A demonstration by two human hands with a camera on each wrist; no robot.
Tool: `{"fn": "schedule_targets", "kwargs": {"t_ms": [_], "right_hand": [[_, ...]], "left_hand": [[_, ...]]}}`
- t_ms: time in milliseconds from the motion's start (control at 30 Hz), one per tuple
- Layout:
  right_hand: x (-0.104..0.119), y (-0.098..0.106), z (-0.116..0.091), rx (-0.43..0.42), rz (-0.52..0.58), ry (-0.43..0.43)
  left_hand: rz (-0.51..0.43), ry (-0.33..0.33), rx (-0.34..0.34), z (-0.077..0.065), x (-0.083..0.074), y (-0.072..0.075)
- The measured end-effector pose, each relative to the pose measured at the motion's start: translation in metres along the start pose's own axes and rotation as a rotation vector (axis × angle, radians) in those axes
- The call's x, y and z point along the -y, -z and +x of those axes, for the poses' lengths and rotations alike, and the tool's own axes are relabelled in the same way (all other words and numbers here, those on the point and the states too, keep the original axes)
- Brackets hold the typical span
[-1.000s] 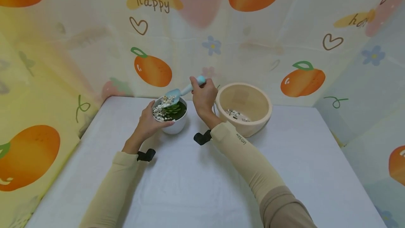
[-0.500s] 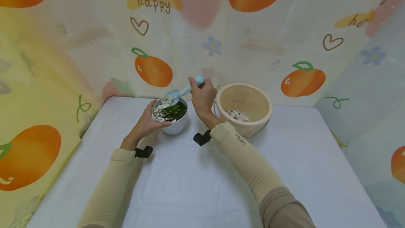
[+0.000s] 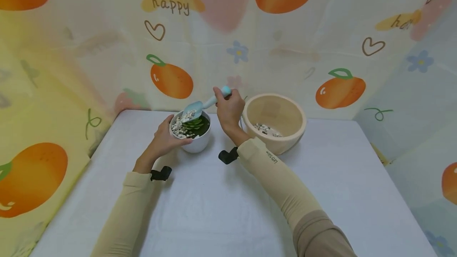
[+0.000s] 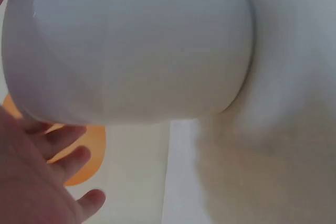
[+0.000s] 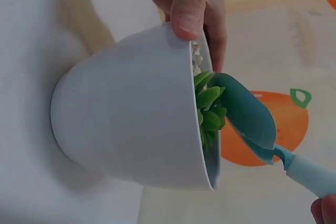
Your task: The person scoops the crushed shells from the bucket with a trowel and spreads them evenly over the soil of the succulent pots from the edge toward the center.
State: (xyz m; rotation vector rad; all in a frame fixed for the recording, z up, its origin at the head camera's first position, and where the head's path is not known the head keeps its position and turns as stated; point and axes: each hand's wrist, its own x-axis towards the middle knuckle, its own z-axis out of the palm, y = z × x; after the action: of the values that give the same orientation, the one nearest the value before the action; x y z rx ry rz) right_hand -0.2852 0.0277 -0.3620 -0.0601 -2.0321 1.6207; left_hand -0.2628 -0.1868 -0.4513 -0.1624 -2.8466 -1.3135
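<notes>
A white plant pot [image 3: 197,144] stands at the back of the table, holding a green succulent [image 3: 194,123], dark soil and white pebbles [image 3: 179,127] along its left side. My left hand [image 3: 165,140] grips the pot's rim, thumb in front and fingers around the left side. A light blue hand trowel [image 3: 211,101] is held by its handle in my right hand [image 3: 229,108]. Its blade tilts down over the pot, with some pebbles at the tip. In the right wrist view, the trowel's blade [image 5: 245,107] hangs just above the succulent's leaves [image 5: 210,109].
Right of the pot stands a large beige bowl-like planter [image 3: 301,126] with some loose pebbles [image 3: 265,129] on its bottom. White cloth covers the table [image 3: 207,209]. A fruit-printed curtain [image 3: 278,62] hangs right behind the table's back edge.
Pebbles have slid off the trowel's blade into the pot, so fewer lie on it. My left hand and the pot have shifted very slightly left. My right hand stays nearly still.
</notes>
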Motion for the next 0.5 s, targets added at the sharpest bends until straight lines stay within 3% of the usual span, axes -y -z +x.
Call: {"fn": "schedule_targets", "kwargs": {"t_ms": [200, 500], "right_hand": [[-0.002, -0.001, 0.0, -0.002, 0.0, 0.012], [0.0, -0.004, -0.001, 0.006, -0.017, 0.053]], "left_hand": [[-0.095, 0.009, 0.108, 0.006, 0.003, 0.005], [-0.108, 0.021, 0.006, -0.002, 0.004, -0.006]]}}
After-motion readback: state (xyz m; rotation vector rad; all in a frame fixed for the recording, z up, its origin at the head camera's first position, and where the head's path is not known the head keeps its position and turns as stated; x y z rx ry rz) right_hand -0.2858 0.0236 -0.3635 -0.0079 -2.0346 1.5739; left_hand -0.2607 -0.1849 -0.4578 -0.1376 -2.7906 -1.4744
